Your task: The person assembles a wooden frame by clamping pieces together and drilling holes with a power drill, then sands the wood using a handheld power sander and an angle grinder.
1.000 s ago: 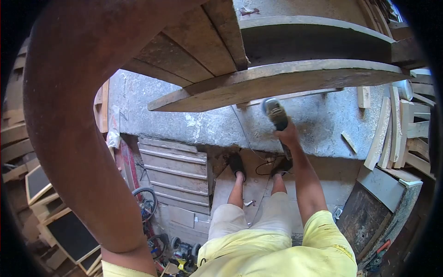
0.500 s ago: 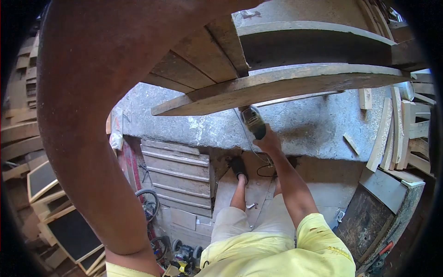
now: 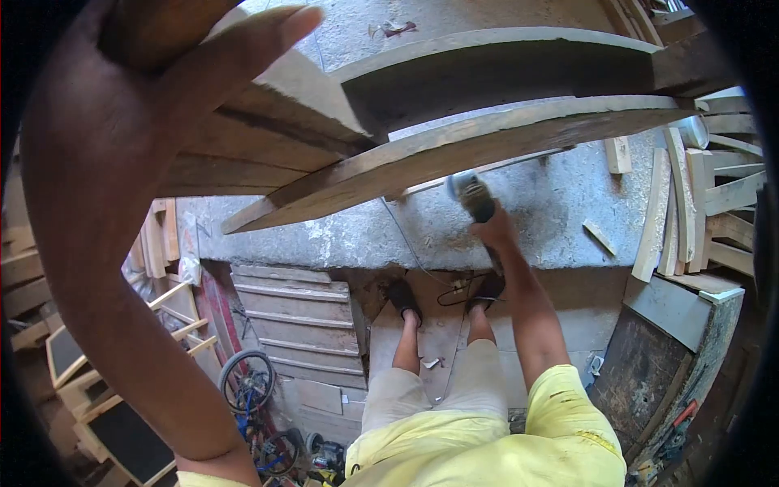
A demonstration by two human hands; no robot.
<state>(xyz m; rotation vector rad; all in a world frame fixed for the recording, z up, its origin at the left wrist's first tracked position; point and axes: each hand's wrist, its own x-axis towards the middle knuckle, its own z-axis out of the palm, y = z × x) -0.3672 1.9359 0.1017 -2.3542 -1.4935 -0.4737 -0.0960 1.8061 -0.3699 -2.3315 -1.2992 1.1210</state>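
My right hand (image 3: 497, 231) is wrapped round the grip of a power tool resembling a grinder (image 3: 473, 195), whose head is below the underside of a long curved board (image 3: 454, 150). Close to the camera at the upper left, my left hand (image 3: 178, 81) grips a piece of wood (image 3: 158, 31); its thumb points right and its other fingers are mostly hidden. Beneath that hand, slatted boards (image 3: 260, 138) join the curved board. A cord hangs from the tool area towards the floor.
A concrete slab (image 3: 324, 243) lies below the boards. Wood strips (image 3: 677, 195) lean at the right, beside a worn cabinet (image 3: 649, 357). A slatted panel (image 3: 300, 316), a small bicycle (image 3: 247, 381) and framed dark panels (image 3: 134, 430) are at the left.
The curved board appears lower and further left as the view shifts. My left hand has come into view at the top left. The tool in my right hand has moved right and turned.
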